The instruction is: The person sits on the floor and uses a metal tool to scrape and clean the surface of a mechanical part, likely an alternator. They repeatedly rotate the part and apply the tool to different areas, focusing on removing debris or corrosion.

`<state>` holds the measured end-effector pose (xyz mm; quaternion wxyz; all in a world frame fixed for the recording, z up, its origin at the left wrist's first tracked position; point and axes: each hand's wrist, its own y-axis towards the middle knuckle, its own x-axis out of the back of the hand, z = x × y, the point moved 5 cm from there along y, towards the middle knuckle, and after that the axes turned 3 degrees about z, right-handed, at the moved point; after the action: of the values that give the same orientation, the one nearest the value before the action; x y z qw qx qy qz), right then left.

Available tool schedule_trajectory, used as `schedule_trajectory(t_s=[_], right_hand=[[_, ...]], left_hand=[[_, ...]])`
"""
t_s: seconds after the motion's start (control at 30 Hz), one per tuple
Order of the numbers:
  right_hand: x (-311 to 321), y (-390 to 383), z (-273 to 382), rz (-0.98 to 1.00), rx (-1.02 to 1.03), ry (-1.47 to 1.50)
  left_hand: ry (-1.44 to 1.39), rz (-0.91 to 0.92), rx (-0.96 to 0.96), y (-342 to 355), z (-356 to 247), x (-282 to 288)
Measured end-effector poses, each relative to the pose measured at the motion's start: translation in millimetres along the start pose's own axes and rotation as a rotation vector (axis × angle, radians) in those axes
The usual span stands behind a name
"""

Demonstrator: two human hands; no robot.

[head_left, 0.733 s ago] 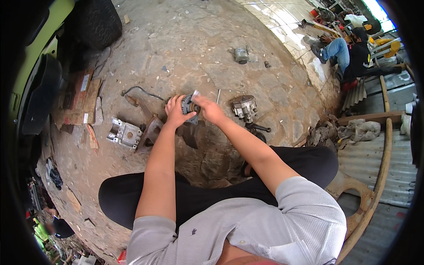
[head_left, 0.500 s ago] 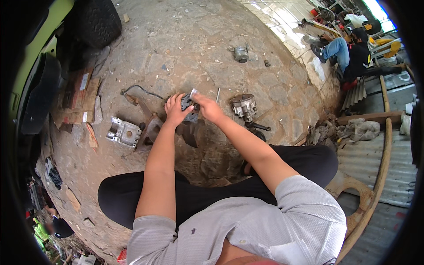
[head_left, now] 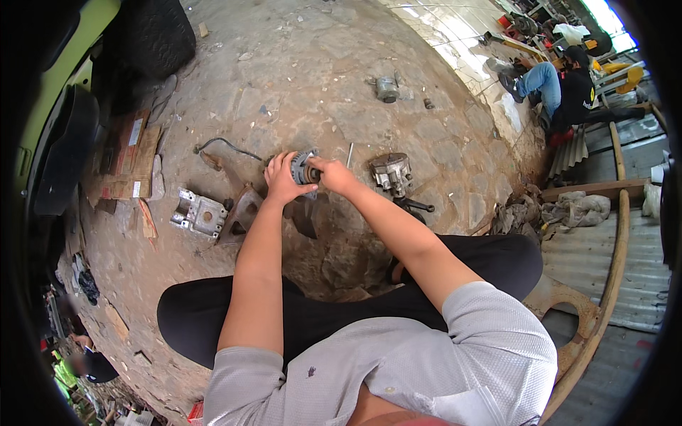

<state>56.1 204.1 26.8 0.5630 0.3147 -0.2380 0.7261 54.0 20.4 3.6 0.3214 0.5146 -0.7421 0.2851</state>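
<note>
My left hand [head_left: 284, 181] is closed around a grey toothed round metal part [head_left: 302, 165], thumb at its lower side. My right hand [head_left: 330, 174] presses bent fingers against the part's dark centre, around a small pale piece that I cannot make out. A thin metal rod [head_left: 349, 154] lies just beyond. To the left are a silver cast housing [head_left: 202, 213] and a rusty angular bracket [head_left: 238, 216]; to the right, a dirty metal assembly [head_left: 391, 169] and a dark lever-like part [head_left: 419, 206]. A black cable [head_left: 231, 145] runs toward the part I hold.
A vehicle tyre [head_left: 160, 39] and cardboard [head_left: 131, 163] are at left. A small metal cylinder [head_left: 387, 90] lies ahead. A seated co-worker [head_left: 572, 96] is at upper right; another person [head_left: 99, 366] is at lower left. Corrugated sheets [head_left: 597, 248] and a wooden pole [head_left: 618, 259] border the right.
My right fingers have moved down onto the centre of the round part, and the pale piece that stood above them shows less. My left hand keeps its grip.
</note>
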Motion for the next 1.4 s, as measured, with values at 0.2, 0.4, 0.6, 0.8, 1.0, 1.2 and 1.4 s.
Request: schedule_trajectory(t_s=[0.2,0.4,0.6,0.8,1.0,1.2,1.4], right_hand=[[-6,-10,-6,-0.100,0.163,-0.095],[6,-11,10,-0.072,0.004,-0.102],[5,-16,-7,-0.092,0.005,-0.089],[3,-14,-2,0.025,-0.108,-0.122],[-5,-17,3,-0.001,0.112,-0.066],[-6,-16,10,0.038,0.194,-0.108],[-1,-13,25,-0.035,0.329,-0.106]], left_hand=[[0.002,-0.054,-0.039,7,3,-10],[-0.090,-0.066,-0.018,10,21,-16],[-0.016,-0.015,-0.017,3,4,-3],[0.012,-0.013,0.008,2,6,-2],[-0.028,-0.082,-0.051,11,27,-18],[-0.051,-0.041,-0.028,5,12,-13],[-0.004,-0.029,-0.015,1,6,-1]])
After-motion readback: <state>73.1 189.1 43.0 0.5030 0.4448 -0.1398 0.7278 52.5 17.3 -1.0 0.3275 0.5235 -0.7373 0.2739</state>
